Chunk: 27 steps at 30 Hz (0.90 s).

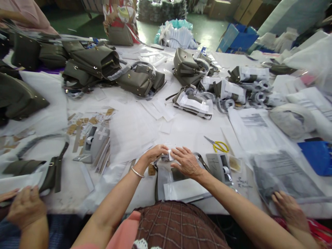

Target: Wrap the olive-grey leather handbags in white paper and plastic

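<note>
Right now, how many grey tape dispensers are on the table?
2: one dispenser left of the left hand, another dispenser right of the right hand. More may be hidden.

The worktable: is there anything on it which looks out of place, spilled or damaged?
The small brown pieces look untidy: they lie scattered at various angles beyond the grey tape dispenser marked with a white cross, perhaps spilled. I see no clear damage.
</note>
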{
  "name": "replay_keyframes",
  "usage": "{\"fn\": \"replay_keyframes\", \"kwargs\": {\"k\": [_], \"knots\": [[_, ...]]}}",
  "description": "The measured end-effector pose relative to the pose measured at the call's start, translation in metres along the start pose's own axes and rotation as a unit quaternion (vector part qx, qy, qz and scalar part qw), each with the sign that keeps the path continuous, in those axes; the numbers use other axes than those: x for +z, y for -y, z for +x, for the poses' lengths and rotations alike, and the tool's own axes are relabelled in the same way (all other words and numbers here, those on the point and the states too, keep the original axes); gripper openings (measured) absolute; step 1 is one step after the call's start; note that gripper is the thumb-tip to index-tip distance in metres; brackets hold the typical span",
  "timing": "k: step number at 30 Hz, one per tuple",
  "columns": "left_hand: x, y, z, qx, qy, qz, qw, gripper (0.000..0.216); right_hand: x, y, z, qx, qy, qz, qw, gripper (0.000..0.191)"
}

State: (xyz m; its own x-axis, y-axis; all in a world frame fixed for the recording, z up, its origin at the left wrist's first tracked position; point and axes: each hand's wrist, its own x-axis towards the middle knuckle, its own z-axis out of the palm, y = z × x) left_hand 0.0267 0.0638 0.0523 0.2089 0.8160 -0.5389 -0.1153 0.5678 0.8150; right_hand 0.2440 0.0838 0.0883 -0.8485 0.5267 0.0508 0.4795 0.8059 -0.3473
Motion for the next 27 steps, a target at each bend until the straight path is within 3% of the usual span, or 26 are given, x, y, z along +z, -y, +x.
{"fn": "replay_keyframes", "kwargs": {"k": [4, 8, 12, 15, 17, 23, 27], "knots": [[0.006, 0.005, -0.001, 0.004, 0.008, -0.003, 1.000, 0.044, 0.009, -0.007, 0.000, 0.033, -0.025, 0.063, 0.997, 0.029], [0.012, 0.009, 0.004, -0.001, -0.031, 0.014, 0.999, 0.039, 0.024, -0.011, 0.009, 0.086, -0.053, 0.126, 0.987, 0.020], [0.009, 0.008, 0.007, -0.027, -0.056, 0.016, 0.998, 0.034, 0.029, -0.022, 0.031, 0.132, 0.003, 0.207, 0.969, 0.018], [0.003, 0.008, 0.009, -0.005, -0.038, 0.038, 0.999, 0.038, 0.035, -0.035, 0.049, 0.192, 0.047, 0.293, 0.936, 0.019], [-0.001, 0.012, 0.009, 0.045, -0.031, 0.097, 0.994, 0.042, 0.042, -0.044, 0.057, 0.227, 0.063, 0.352, 0.906, 0.021], [-0.002, 0.041, 0.010, 0.218, -0.092, 0.300, 0.924, 0.044, 0.057, -0.059, 0.059, 0.249, 0.111, 0.451, 0.850, 0.030], [-0.002, 0.048, 0.013, 0.220, -0.094, 0.297, 0.924, 0.040, 0.056, -0.061, 0.055, 0.256, 0.151, 0.533, 0.793, 0.041]]}}
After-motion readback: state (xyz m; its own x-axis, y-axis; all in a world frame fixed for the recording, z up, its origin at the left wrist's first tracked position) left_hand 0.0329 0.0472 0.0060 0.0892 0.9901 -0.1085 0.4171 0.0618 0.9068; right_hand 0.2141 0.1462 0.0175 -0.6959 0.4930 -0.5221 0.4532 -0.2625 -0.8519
